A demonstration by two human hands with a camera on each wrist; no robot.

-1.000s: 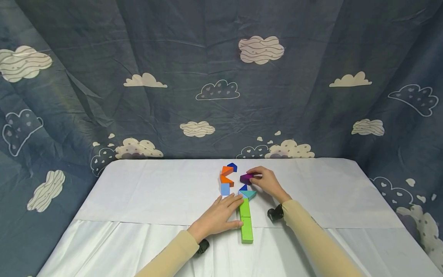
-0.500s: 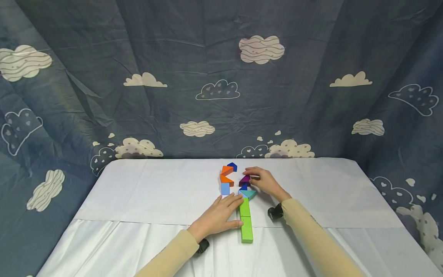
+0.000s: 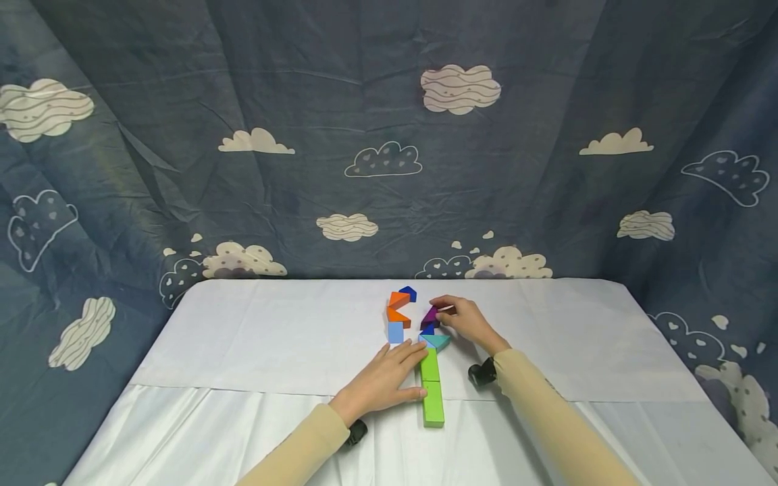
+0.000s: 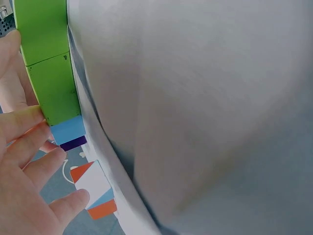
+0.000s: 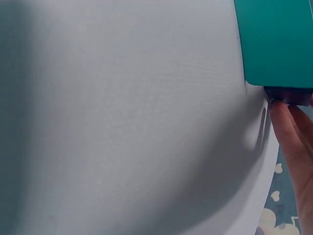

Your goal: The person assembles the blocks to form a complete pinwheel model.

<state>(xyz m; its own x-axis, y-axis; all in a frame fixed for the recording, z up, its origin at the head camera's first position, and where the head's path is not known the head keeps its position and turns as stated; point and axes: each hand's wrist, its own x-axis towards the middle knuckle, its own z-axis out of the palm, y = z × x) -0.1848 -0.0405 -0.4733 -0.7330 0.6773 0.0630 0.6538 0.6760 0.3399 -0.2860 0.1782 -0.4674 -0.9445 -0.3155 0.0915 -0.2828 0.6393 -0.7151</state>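
Note:
My right hand (image 3: 464,318) pinches a purple triangular block (image 3: 429,317) at the far end of a row of toy blocks. A dark blue triangle (image 3: 428,329) lies just on its near side, followed by a teal triangle (image 3: 439,341), large in the right wrist view. Two green blocks (image 3: 433,405) make the near part of the row, end to end. With fingers spread, my left hand (image 3: 384,378) touches their left side at thumb and fingertips. In the left wrist view, a light blue piece (image 4: 68,130) adjoins the farther green block (image 4: 54,88).
Left of the purple block is a second line: a light blue square (image 3: 396,331), two orange notched-looking pieces (image 3: 398,315) and a dark blue piece (image 3: 409,293) at the back. A white cloth (image 3: 273,337) covers the table; a cloud-patterned curtain (image 3: 389,202) hangs behind it.
My right hand has brought the purple block slightly nearer, down to the dark blue triangle, and turned it to a steeper slant. My left hand stays in place.

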